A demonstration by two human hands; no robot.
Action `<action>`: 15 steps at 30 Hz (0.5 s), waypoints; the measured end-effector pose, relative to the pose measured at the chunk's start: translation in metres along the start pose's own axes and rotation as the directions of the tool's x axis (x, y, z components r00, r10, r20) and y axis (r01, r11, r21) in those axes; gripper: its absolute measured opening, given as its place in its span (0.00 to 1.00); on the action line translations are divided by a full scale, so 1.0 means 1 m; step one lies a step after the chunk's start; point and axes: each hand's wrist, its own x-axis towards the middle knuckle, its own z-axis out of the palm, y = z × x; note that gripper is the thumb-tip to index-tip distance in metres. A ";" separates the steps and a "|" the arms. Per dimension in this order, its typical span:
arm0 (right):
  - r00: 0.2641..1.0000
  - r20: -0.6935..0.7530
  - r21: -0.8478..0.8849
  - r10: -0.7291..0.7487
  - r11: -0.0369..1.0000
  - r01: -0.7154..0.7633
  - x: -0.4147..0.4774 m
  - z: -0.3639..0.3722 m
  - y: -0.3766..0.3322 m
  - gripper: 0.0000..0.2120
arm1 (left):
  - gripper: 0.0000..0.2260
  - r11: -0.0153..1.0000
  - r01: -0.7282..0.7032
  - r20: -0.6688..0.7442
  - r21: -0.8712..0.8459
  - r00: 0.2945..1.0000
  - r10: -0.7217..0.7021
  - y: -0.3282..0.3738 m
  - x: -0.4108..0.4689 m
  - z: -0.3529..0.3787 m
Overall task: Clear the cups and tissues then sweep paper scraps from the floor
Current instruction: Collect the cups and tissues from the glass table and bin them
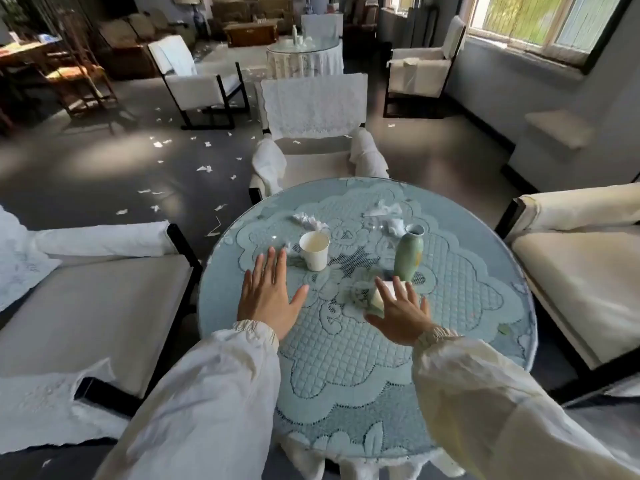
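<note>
Lounge or reception parlour. Round glass-topped table (329, 358) over lace cloth, matching table (304, 62) farther back. White-slipcovered armchairs (201, 84) grouped round both. Sofa (249, 8), wooden coffee table (251, 32), blue-and-white vase (199, 17) at far end. Large windows (540, 22).

I saw a round table (247, 223) with a pale blue lace cloth (346, 358) under its glass top. A white paper cup (314, 252) stood upright near the middle. A green vase (409, 254) stood upright to the right of it, well apart. Crumpled tissues lay at the far side, one clump (309, 220) behind the cup and more (386, 211) behind the vase. A small white thing (379, 296) lay just in front of the vase, partly hidden, and I could not tell what it was. On the grey floor (104, 188) to the left, many white paper scraps (204, 168) lay spread about.
</note>
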 end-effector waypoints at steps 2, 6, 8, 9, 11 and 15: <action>0.999 -0.035 -0.072 0.008 0.997 -0.010 0.021 -0.003 0.004 0.38 | 0.33 1.000 -0.002 0.003 0.015 1.000 0.002 -0.006 0.020 0.009; 0.997 -0.073 -0.145 -0.028 0.989 0.017 0.055 0.004 0.020 0.40 | 0.34 1.000 0.006 -0.005 -0.010 1.000 -0.006 -0.015 0.061 0.033; 0.996 -0.072 -0.203 -0.060 0.978 0.044 0.070 0.011 0.028 0.41 | 0.35 0.999 -0.005 -0.026 -0.040 1.000 0.004 -0.016 0.085 0.044; 0.994 -0.081 -0.220 -0.069 0.974 0.050 0.075 0.015 0.031 0.42 | 0.35 0.999 -0.011 -0.022 -0.052 1.000 0.010 -0.017 0.097 0.050; 0.990 -0.115 -0.226 -0.078 0.973 0.050 0.082 0.024 0.035 0.40 | 0.37 0.996 -0.034 -0.002 -0.086 0.999 0.034 -0.019 0.118 0.060; 0.977 -0.195 -0.182 -0.083 0.982 0.047 0.093 0.034 0.029 0.35 | 0.43 0.989 -0.107 0.045 -0.100 0.993 0.112 -0.024 0.160 0.080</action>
